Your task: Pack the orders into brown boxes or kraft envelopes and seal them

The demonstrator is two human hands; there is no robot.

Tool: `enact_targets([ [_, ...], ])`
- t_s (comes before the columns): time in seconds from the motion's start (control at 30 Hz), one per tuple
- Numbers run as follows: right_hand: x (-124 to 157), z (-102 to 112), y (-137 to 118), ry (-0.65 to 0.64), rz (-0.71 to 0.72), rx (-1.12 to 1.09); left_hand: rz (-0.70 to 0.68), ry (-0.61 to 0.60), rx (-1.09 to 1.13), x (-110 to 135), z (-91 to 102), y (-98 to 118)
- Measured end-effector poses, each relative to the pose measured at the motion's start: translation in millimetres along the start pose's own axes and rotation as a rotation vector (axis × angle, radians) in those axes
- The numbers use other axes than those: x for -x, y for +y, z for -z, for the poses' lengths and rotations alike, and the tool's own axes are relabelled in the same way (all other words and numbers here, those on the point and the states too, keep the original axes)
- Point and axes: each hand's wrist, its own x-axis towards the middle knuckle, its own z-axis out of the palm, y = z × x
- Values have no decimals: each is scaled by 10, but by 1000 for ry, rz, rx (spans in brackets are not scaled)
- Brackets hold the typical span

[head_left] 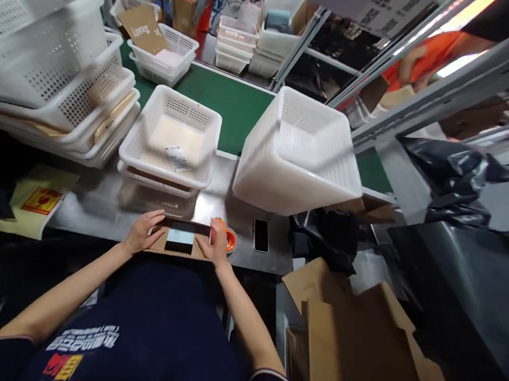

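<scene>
A small brown cardboard box (159,243) lies at the metal table's front edge, its end flaps folded inward. Between the flaps, a pale blue item (181,236) shows against black. My left hand (142,233) grips the box's left end, thumb on the flap and fingers along the far side. At the other end, my right hand (217,245) holds the box in the same way. Just beyond my right hand sits an orange tape roll (231,241), partly hidden by it. Further right a phone (261,236) lies flat, dark screen up.
White baskets (167,175) stand stacked behind the box, a paper slip in the top one. Taller basket stacks rise right (299,182) and left (49,51). Behind runs a green conveyor (238,119). Flattened cardboard (348,339) stands at right. Orange-clad people are beyond.
</scene>
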Motion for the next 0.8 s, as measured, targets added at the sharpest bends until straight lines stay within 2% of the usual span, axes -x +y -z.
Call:
enact_targets([
  [0.07,40,137,78,-105,59,16,26,-102,-9,107,85,17],
  [0.23,109,640,114,-507,209,137,54,-449,-24,271,475,138],
  [0.33,108,764,-17,-585,232,210,163,-552,-30,208,641,231],
  [0.4,87,703,-96,-528,212,191,301,-544,33,133,630,268],
  [0.47,59,548,-144,-390,154,133,445,-461,155,75,510,287],
  [0.57,27,267,-186,-120,14,18,614,-185,275,62,216,308],
  [0.63,34,131,-206,4,-84,-64,702,-59,272,90,33,326],
  [0.7,85,69,-198,53,-149,-120,767,-31,262,122,-94,345],
  [0.8,236,82,-89,73,-235,-84,795,31,298,145,-181,362],
])
